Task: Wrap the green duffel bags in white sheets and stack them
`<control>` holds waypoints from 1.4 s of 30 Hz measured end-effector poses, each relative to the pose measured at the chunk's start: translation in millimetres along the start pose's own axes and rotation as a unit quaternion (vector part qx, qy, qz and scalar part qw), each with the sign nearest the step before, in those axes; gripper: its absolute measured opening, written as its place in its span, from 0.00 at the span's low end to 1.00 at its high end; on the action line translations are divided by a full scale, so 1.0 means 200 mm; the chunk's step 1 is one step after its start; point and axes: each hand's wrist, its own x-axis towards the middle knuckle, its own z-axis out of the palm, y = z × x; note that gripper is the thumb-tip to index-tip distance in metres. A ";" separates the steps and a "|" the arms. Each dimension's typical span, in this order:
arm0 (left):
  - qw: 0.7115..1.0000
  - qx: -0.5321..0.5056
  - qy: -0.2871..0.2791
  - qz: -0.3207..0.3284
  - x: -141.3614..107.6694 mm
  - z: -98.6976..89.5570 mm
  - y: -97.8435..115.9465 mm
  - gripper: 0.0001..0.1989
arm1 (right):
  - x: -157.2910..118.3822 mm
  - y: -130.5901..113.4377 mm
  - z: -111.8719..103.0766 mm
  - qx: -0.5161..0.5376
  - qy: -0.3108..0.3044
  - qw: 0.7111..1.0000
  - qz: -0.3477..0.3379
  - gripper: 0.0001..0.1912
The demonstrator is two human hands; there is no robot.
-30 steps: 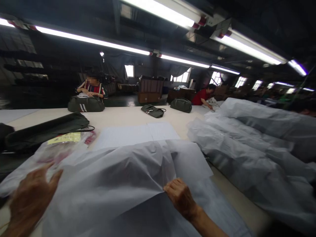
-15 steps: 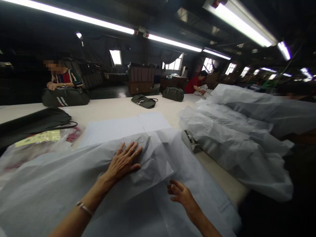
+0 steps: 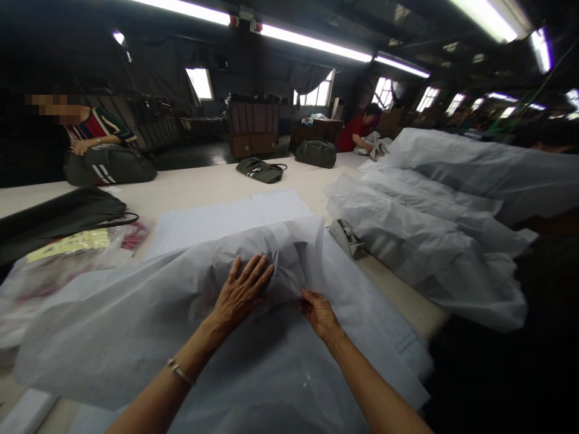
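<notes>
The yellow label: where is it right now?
In the head view, the yellow label is at the left, on or in clear plastic packaging, just in front of the long dark bag.

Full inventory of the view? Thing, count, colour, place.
Table: one, cream, across view
Plastic sheeting: count unclear, whitish, front centre
Wrapped bundles: several, whitish, right
Dark bags: at least four, dark green, left and far side
Labelled packet: one, clear with yellow label, left
Papers: count unclear, white, centre
Grey item: one, right of centre
Co-workers: at least two, striped and red tops, far side
Tube lights: several, white, overhead
Windows: several, bright, background
Bracelet: one, silvery, left wrist
Hands: two, bare; left flat on sheeting, right at it
</notes>
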 end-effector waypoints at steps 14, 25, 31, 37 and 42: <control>0.997 -0.063 0.022 0.039 -0.01 0.03 -0.02 0.37 | -0.76 -0.14 -0.89 -0.647 -0.108 0.710 -0.256 0.24; 0.995 -0.069 0.022 0.075 -0.03 0.07 0.03 0.32 | -0.78 0.09 -0.89 -0.745 -0.190 0.490 -0.410 0.35; 0.996 -0.040 -0.002 0.079 -0.03 0.04 0.03 0.30 | -0.66 0.03 -0.78 -0.704 -0.169 0.504 -0.471 0.21; 0.996 -0.048 0.001 0.069 -0.02 0.03 0.04 0.29 | -0.68 -0.03 -0.73 -0.689 -0.175 0.528 -0.465 0.23; 0.997 -0.027 -0.006 0.070 -0.02 0.05 0.03 0.31 | -0.71 0.06 -0.80 -0.763 -0.260 0.447 -0.389 0.41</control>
